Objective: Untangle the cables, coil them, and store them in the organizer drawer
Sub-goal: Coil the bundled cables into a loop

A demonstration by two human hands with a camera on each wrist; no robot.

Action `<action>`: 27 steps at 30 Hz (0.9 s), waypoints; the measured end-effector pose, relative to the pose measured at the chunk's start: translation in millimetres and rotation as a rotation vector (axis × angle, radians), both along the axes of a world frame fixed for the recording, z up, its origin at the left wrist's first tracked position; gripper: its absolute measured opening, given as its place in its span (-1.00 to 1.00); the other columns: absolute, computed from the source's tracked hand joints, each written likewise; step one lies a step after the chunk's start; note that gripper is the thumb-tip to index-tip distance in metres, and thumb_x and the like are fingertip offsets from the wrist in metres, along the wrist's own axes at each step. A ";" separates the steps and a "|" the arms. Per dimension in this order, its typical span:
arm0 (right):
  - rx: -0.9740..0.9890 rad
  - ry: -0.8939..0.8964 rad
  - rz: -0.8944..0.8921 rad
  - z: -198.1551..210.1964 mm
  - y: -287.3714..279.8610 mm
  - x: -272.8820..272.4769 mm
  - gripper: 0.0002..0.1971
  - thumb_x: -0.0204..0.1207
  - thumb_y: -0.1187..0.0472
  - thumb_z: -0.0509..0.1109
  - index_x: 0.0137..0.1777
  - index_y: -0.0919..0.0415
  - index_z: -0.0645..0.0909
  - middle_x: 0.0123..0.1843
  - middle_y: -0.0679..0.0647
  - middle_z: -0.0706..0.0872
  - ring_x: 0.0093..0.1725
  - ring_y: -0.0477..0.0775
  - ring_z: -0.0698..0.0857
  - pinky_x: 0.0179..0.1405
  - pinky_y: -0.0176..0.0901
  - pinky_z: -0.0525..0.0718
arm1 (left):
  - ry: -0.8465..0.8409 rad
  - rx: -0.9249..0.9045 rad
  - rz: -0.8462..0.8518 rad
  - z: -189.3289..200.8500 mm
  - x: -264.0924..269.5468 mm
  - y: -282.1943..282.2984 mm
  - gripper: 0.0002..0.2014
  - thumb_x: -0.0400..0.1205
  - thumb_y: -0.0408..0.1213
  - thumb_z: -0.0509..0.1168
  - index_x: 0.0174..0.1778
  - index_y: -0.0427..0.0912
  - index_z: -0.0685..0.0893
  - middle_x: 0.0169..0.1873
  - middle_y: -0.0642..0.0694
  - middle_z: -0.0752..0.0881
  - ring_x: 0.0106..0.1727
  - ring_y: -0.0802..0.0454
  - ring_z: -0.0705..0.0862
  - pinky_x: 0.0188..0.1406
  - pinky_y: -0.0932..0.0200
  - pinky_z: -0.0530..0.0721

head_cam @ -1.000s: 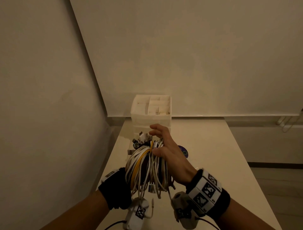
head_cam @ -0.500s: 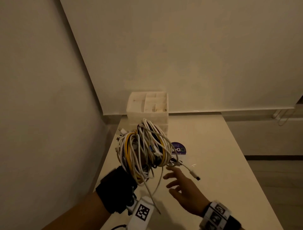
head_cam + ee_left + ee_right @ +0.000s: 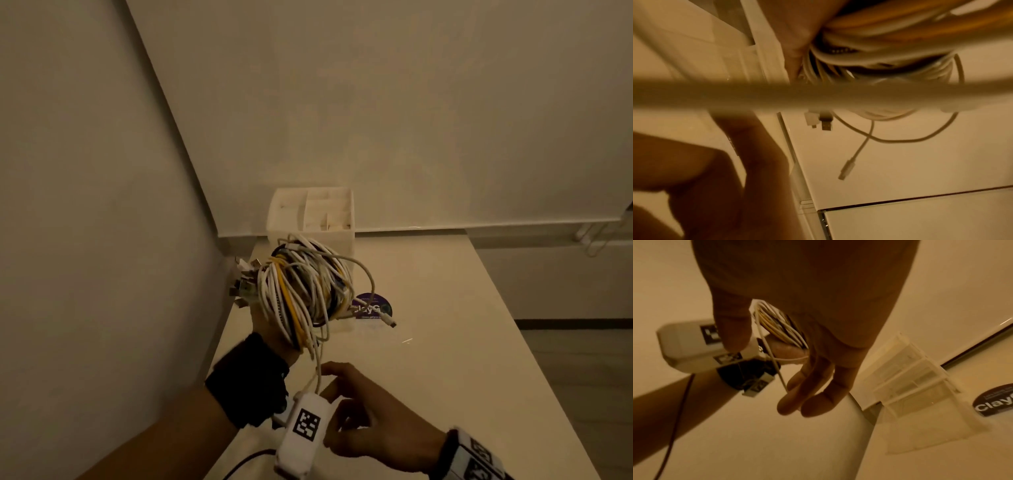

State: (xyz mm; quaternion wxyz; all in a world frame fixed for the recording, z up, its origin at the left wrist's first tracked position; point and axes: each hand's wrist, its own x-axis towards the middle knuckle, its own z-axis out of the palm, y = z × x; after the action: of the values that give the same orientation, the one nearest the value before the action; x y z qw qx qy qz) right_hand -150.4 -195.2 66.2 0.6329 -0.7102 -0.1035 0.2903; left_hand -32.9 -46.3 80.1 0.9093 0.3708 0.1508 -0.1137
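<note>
A tangled bundle of white and yellow cables (image 3: 301, 287) is held up over the table, in front of the white organizer (image 3: 339, 236). My left hand (image 3: 265, 329) grips it from below and is mostly hidden by the loops; its fingers wrap the bundle (image 3: 879, 40) in the left wrist view. One loose plug end (image 3: 390, 322) sticks out to the right, and a white strand (image 3: 317, 370) hangs down. My right hand (image 3: 342, 387) is low beside my left wrist, its fingers (image 3: 797, 402) relaxed and nearly straight next to that strand (image 3: 774, 368).
The cream table (image 3: 445, 359) runs into a wall corner, with the left wall close beside the bundle. A round purple sticker (image 3: 371, 306) lies on the table to the right of the organizer. The organizer's stacked drawers (image 3: 916, 386) appear shut in the right wrist view.
My right hand let go of the bundle and dropped down towards my left wrist. My left hand lifted the bundle further forward, and a plug end swung out to the right.
</note>
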 end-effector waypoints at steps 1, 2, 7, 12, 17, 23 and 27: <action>-0.009 -0.004 -0.004 1.9 0.1 1.0 -0.32 0.33 0.04 0.54 0.42 -0.20 0.32 0.14 -0.02 0.69 -0.04 0.13 0.73 0.09 0.00 0.74 | -0.019 -0.067 -0.004 13.8 -7.1 -4.9 -0.49 0.79 -0.03 -0.24 -0.07 -0.16 0.58 -0.46 -0.11 0.80 -0.51 0.02 0.78 -0.73 0.17 0.66; -0.051 -0.045 -0.011 6.5 2.2 0.6 -0.33 0.31 -0.07 0.55 0.39 -0.21 0.33 0.10 -0.02 0.72 -0.07 0.14 0.75 0.06 0.01 0.75 | -0.058 -0.114 -0.022 16.6 -7.8 -3.4 -0.48 0.79 -0.02 -0.25 -0.04 -0.15 0.59 -0.43 -0.10 0.82 -0.45 0.01 0.80 -0.67 0.13 0.70; -0.144 -0.250 -0.136 11.1 8.0 5.1 -0.61 0.48 0.04 0.50 0.26 -0.20 0.50 -0.21 0.11 0.75 -0.39 -0.01 0.65 -0.22 0.04 0.77 | -0.219 -0.328 -0.159 10.7 -2.1 15.0 -0.41 0.72 0.00 -0.07 0.23 -0.34 0.73 0.16 -0.35 0.75 0.18 -0.28 0.74 0.08 -0.24 0.71; -0.126 -0.305 -0.139 13.1 15.8 13.2 -0.88 0.60 0.15 0.38 0.09 0.08 0.66 -0.25 0.18 0.78 -0.42 0.07 0.72 -0.26 -0.06 0.78 | -0.149 -0.124 -0.054 8.6 -10.4 16.0 -0.47 0.63 0.02 -0.05 -0.09 -0.15 0.81 -0.28 -0.14 0.85 -0.31 -0.08 0.83 -0.55 -0.02 0.76; -0.378 -0.408 -0.418 -29.9 19.6 21.1 -0.81 0.63 0.17 0.33 0.19 -0.09 0.49 -0.07 -0.12 0.72 -0.27 -0.09 0.75 -0.18 -0.11 0.76 | -0.091 -0.042 -0.040 7.2 -5.5 22.1 -0.50 0.76 0.07 -0.18 0.37 -0.04 0.54 0.05 -0.11 0.77 -0.01 -0.13 0.77 -0.13 -0.06 0.67; -0.305 -0.303 -0.441 -46.4 42.5 19.5 -0.20 0.41 0.08 0.57 0.45 -0.23 0.08 0.17 -0.21 0.58 -0.21 -0.06 0.76 -0.19 -0.18 0.77 | -0.004 -0.122 -0.048 4.9 -7.6 19.7 -0.53 0.76 0.03 -0.14 0.33 -0.10 0.56 0.13 -0.19 0.70 0.11 -0.20 0.66 0.04 -0.17 0.57; -0.131 -0.276 -0.625 -36.2 49.6 34.2 -0.26 0.36 0.18 0.61 0.43 -0.12 0.25 -0.05 0.03 0.67 -0.38 0.12 0.73 -0.42 -0.11 0.71 | 0.014 -0.054 -0.075 -11.2 -15.0 20.4 -0.51 0.77 0.03 -0.13 0.42 -0.12 0.54 0.22 -0.23 0.71 0.14 -0.19 0.71 -0.07 -0.11 0.70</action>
State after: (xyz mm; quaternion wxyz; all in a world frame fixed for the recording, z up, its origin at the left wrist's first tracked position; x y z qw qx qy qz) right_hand -116.2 -145.6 30.1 0.6245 -0.7791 0.0536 -0.0103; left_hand -47.8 -25.9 68.9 0.9130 0.3508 0.1398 -0.1544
